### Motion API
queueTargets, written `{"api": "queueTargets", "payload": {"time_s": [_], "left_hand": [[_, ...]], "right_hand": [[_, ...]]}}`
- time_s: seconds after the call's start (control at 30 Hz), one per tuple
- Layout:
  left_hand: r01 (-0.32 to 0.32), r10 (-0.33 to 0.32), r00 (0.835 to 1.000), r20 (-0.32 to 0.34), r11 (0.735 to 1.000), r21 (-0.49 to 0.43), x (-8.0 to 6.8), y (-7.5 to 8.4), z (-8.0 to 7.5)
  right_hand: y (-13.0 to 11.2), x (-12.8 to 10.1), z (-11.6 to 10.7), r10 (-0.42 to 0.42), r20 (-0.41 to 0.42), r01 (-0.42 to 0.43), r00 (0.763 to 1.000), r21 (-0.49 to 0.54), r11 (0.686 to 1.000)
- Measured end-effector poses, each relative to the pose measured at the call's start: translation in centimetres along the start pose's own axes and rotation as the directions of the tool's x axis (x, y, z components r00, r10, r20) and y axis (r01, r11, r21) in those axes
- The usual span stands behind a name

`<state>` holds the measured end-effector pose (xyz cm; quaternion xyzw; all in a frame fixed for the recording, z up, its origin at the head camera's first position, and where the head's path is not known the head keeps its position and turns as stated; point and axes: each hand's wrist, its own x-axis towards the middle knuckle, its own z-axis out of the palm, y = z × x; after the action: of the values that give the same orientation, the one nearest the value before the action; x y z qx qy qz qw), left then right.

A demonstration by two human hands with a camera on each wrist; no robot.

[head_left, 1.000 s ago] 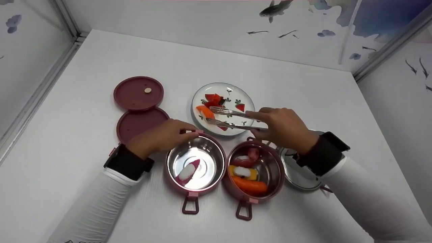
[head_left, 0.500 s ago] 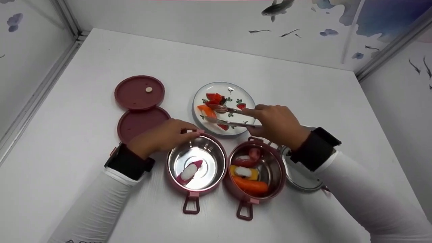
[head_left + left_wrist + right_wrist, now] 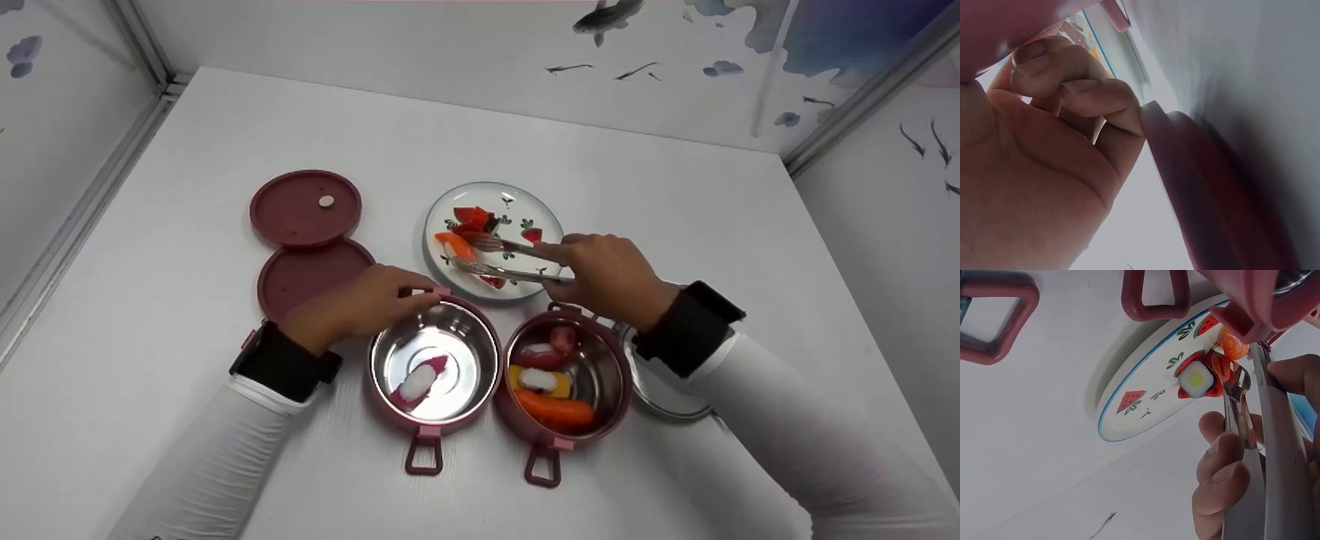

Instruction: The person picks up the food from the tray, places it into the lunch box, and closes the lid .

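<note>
The right hand (image 3: 611,277) grips metal tongs (image 3: 502,259), whose long axis points left from the hand over the plate (image 3: 544,214). Their tips stand open on both sides of the orange piece (image 3: 455,246) at the plate's left edge. The left hand (image 3: 360,304), fingers curled, holds the rim of the left pot (image 3: 435,364) on the desk (image 3: 187,150).

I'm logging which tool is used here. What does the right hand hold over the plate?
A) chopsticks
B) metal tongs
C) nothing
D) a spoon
B: the right hand grips metal tongs, whose two open tips reach over the food pieces on the plate.
</note>
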<state>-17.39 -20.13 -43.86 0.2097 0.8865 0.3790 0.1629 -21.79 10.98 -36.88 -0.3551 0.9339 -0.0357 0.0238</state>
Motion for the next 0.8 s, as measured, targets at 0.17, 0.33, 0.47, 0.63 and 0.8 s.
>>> {"api": "queueTargets", "payload": {"time_s": [0.17,0.33,0.47,0.63,0.8], "left_hand": [[-0.005,0.005,1.0,-0.002,1.0,0.0,0.05,-0.14,-0.15],[0.01,-0.01,1.0,0.012,1.0,-0.01,-0.01,0.06,-0.3],[0.013,-0.013,1.0,0.0,1.0,-0.011,-0.06,0.32,-0.55],[0.002,-0.002,1.0,0.002,1.0,-0.001,-0.04,0.32,-0.5],[0.014,-0.014,1.0,0.011,1.0,-0.003,-0.1,0.15,-0.21]], "right_hand": [[-0.18,0.06,-0.23,0.006,0.02,-0.007,1.0,0.035,0.999],[-0.27,-0.08,-0.18,-0.004,0.014,0.003,1.0,0.024,1.0],[-0.46,-0.07,-0.28,-0.026,-0.018,0.026,1.0,0.008,1.0],[-0.35,-0.21,0.01,-0.036,-0.033,0.037,0.999,0.023,0.999],[-0.14,-0.77,0.45,-0.034,-0.017,0.034,0.999,0.045,0.998]]}}
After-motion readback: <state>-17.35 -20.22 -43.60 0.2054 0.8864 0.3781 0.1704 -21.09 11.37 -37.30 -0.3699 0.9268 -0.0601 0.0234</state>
